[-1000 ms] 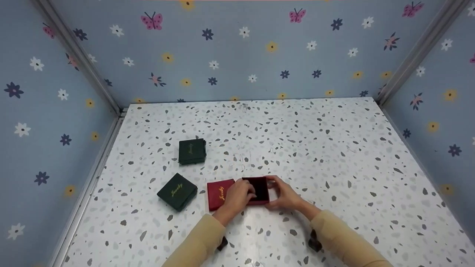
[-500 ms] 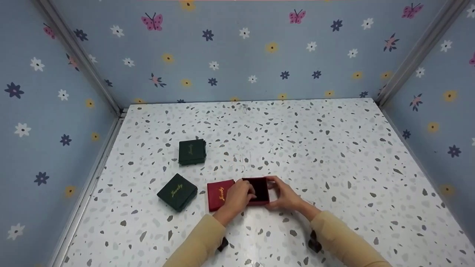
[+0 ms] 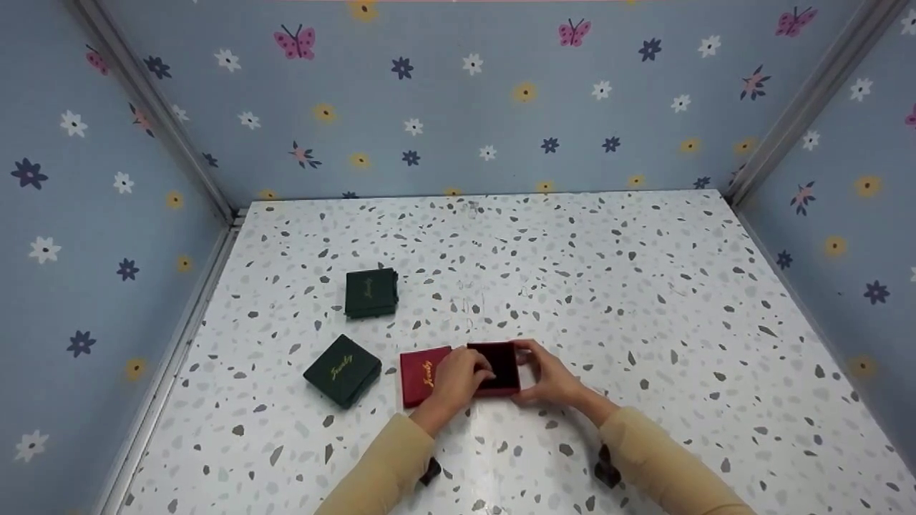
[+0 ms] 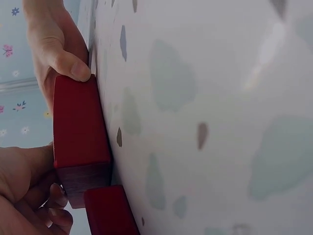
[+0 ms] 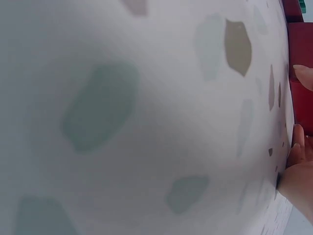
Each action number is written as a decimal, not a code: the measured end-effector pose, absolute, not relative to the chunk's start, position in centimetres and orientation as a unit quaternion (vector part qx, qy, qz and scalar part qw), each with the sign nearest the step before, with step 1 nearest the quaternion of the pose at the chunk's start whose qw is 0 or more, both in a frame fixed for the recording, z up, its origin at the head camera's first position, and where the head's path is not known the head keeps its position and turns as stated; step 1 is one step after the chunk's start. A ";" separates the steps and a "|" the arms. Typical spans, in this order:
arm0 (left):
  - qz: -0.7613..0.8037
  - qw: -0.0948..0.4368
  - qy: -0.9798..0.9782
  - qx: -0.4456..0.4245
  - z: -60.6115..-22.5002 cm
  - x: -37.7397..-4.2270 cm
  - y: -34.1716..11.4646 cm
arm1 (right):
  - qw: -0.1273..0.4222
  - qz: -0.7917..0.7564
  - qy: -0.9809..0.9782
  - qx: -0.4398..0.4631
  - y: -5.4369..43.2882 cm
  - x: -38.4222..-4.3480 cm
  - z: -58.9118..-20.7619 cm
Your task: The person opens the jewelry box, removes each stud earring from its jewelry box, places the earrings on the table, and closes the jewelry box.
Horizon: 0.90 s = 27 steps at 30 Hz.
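Note:
In the head view a red jewelry box base point(image 3: 504, 365) stands open-side up, its inside dark. My right hand point(image 3: 547, 375) grips its right end, thumb at the near corner and fingers at the far one; the right wrist view shows the thumb point(image 5: 304, 77) on the red wall. The left hand point(image 3: 458, 375) is curled over the left wall with fingertips inside; in the left wrist view, fingers point(image 4: 56, 196) bend close by that end. A red lid point(image 3: 418, 383) with gold lettering lies just left, partly covered by this hand. Any small thing between the left fingertips is hidden.
Two green jewelry boxes lie to the left, one turned at an angle point(image 3: 342, 370) and one farther back point(image 3: 371, 292). The white speckled table point(image 3: 608, 286) is bounded by flowered blue panels point(image 3: 458, 93) at the back and both sides.

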<state>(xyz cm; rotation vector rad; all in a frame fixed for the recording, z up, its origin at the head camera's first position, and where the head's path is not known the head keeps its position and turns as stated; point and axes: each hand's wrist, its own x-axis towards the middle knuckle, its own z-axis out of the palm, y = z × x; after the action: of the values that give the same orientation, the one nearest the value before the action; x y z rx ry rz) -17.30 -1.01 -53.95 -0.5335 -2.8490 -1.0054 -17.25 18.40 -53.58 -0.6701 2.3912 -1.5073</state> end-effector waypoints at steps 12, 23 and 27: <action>-0.365 0.029 -0.915 -0.168 -53.3 -17.9 -1.3 | 0.119 -0.515 0.819 -0.223 18.4 -17.2 -53.5; -0.396 0.038 -0.902 -0.170 -52.1 -19.6 -1.5 | 0.103 -0.509 0.821 -0.237 18.3 -17.2 -53.5; -0.407 0.039 -0.899 -0.158 -51.8 -20.4 -1.5 | 0.106 -0.510 0.821 -0.234 18.4 -17.2 -53.5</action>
<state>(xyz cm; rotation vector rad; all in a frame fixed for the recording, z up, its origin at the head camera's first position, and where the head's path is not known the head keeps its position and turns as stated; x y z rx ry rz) -20.36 -1.53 -51.81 -0.4829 -2.7561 -1.2476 -17.24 18.36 -53.48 -0.6888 2.4190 -1.5019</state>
